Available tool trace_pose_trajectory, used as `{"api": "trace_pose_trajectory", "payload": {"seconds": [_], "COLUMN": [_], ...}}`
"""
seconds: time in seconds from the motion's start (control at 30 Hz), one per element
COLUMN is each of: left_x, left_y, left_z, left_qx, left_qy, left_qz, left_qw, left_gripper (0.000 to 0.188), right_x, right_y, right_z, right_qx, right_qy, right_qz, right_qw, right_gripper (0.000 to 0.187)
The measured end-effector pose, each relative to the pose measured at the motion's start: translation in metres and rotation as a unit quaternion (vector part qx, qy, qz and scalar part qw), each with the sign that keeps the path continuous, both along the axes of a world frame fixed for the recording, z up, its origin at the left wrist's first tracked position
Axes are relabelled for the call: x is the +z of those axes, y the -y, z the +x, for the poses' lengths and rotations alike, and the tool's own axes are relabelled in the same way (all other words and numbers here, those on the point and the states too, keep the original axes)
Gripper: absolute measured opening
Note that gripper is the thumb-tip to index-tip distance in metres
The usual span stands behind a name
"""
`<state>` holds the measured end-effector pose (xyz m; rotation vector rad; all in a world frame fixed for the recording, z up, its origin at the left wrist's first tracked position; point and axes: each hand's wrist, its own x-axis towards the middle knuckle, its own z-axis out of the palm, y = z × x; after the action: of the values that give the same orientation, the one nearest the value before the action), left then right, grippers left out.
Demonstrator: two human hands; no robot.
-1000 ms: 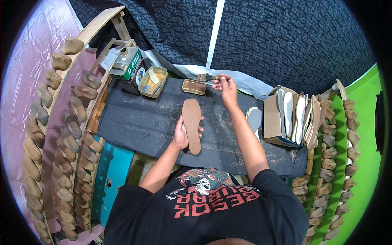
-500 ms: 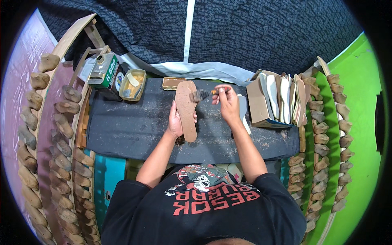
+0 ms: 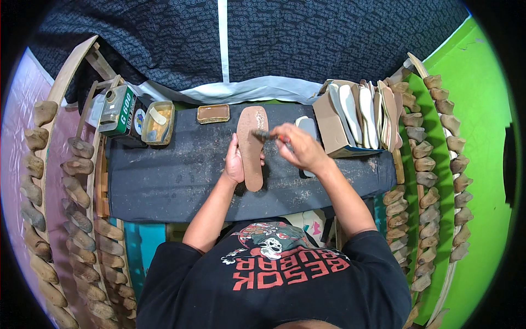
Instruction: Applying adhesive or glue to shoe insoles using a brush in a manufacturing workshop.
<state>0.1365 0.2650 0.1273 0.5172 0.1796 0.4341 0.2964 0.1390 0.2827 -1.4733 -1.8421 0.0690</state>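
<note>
A dark patterned curtain [image 3: 137, 38] with 1 white vertical stripe [image 3: 224, 41] hangs beyond the table [image 3: 164, 189], and a green-and-white metal can [image 3: 111, 112] stands at the left end. Brown shoe lasts [image 3: 76, 186] line wooden racks [image 3: 68, 71] on both sides, with a bright green wall [image 3: 490, 120] behind those on the right.

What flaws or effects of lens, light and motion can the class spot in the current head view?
Head view: black corners ring the fisheye picture; the wooden rail at left bows; the brush looks soft, perhaps from motion; bright glints speckle the upper right of the insole; the green wall darkens with shadow between the racks.
</note>
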Motion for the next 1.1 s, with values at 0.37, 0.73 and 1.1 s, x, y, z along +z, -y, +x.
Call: {"api": "trace_pose_trajectory", "payload": {"seconds": [0.37, 0.73, 1.1], "left_x": [0.008, -0.006, 0.012], "left_y": [0.015, 0.013, 0.027], "left_z": [0.013, 0.02, 0.037], "left_qx": [-0.039, -0.048, -0.058], "left_qy": [0.015, 0.001, -0.009], "left_qz": [0.015, -0.007, -0.029], "left_qw": [0.999, 0.999, 0.998], "left_gripper": [0.082, 0.08, 0.077], "right_x": [0.005, -0.002, -0.01], "right_y": [-0.017, 0.007, 0.02], "right_z": [0.046, 0.043, 0.029], "right_qx": [-0.035, 0.035, 0.06], "right_qy": [0.012, -0.004, 0.064], "right_qz": [0.069, 0.024, 0.065], "right_qw": [0.997, 0.999, 0.994], "right_gripper": [0.022, 0.021, 0.025]}}
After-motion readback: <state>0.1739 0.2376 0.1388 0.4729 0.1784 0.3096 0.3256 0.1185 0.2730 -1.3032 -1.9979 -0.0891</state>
